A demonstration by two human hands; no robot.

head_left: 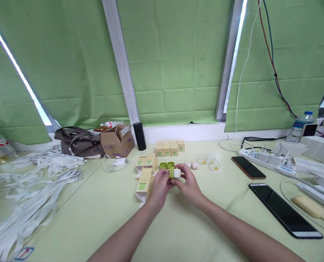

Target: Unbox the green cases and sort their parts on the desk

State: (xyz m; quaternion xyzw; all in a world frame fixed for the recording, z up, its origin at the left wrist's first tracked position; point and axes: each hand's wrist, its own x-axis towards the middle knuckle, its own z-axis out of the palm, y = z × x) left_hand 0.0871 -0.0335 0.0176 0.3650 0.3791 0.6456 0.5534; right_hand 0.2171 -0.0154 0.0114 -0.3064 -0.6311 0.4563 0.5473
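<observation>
Because it seems to need steadying from both sides, the green-and-white case [176,173] is pinched between your left hand [159,183] and right hand [190,183], over the worktop [178,233]; green cups [163,165] sit just beyond; boxes [146,177] flank your left, perhaps for easy reach.

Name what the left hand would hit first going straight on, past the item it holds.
Probably a small green container just beyond the left hand and the held green-and-white item; depth is hard to judge from this view.
</observation>
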